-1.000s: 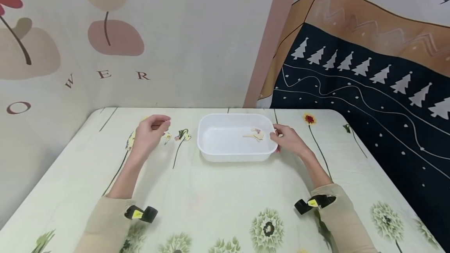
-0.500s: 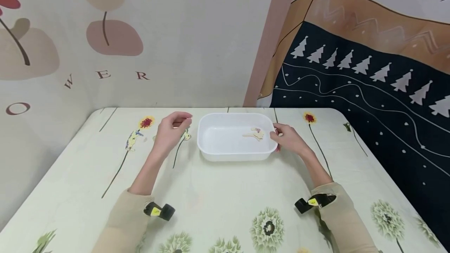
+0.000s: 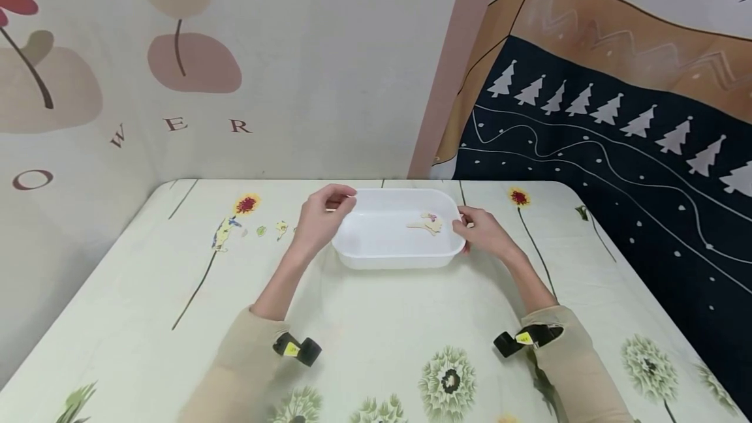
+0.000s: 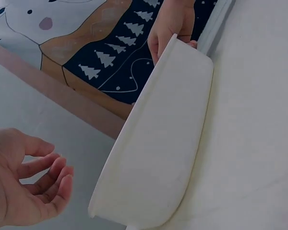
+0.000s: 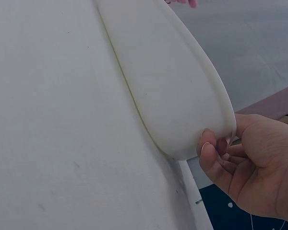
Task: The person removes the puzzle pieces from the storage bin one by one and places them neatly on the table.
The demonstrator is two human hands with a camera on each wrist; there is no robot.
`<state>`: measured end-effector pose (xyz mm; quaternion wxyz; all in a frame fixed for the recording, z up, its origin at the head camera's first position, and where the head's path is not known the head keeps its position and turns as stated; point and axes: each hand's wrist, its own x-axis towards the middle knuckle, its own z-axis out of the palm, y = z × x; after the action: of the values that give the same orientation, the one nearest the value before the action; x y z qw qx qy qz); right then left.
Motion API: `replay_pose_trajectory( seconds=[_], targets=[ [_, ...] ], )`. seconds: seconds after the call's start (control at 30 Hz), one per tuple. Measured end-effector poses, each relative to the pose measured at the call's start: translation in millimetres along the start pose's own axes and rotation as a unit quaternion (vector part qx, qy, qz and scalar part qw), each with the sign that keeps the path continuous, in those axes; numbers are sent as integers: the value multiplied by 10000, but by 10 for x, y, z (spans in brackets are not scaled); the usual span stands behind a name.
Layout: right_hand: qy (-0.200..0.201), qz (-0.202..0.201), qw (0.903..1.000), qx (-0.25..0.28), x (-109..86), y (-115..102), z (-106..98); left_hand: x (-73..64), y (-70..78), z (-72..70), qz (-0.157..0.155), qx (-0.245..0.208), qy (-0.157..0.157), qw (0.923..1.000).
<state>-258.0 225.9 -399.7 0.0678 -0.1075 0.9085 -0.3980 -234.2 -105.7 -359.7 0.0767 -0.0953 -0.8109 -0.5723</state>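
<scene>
Two hands (image 3: pixel 319 222), one tub (image 3: pixel 376 235), right hand (image 3: pixel 484 232) gripping it

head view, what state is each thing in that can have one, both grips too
white tub, upright, open on top, standing on the cloth
cloth, spread out
pale patterned item, lying in the tub, toward its right end
right grip, fingers curled on the tub's rim
left grip, fingers bent, apart from the tub; whether it holds anything, cannot tell
black wrist devices, strapped at the sleeves
</scene>
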Motion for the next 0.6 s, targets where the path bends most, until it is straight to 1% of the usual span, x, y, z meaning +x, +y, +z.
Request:
replay_pose_trajectory(
  seconds=[0.17, 0.33, 0.53, 0.6],
  targets=[
    [-6, -29, 10000, 19, 2, 0, 0, 15, 1, 190, 144, -40, -140, 9998],
    [-29, -45, 10000, 37, 5, -2, -2, 37, -2, 351, 233, -51, -219, 9995],
    [-37, 4, 10000, 45, -7, -16, -8, 98, -25, 540, 279, -88, -343, 9990],
    [-41, 6, 10000, 36, -8, -17, -7, 121, -32, 604, 235, -131, -395, 9989]
  ],
)
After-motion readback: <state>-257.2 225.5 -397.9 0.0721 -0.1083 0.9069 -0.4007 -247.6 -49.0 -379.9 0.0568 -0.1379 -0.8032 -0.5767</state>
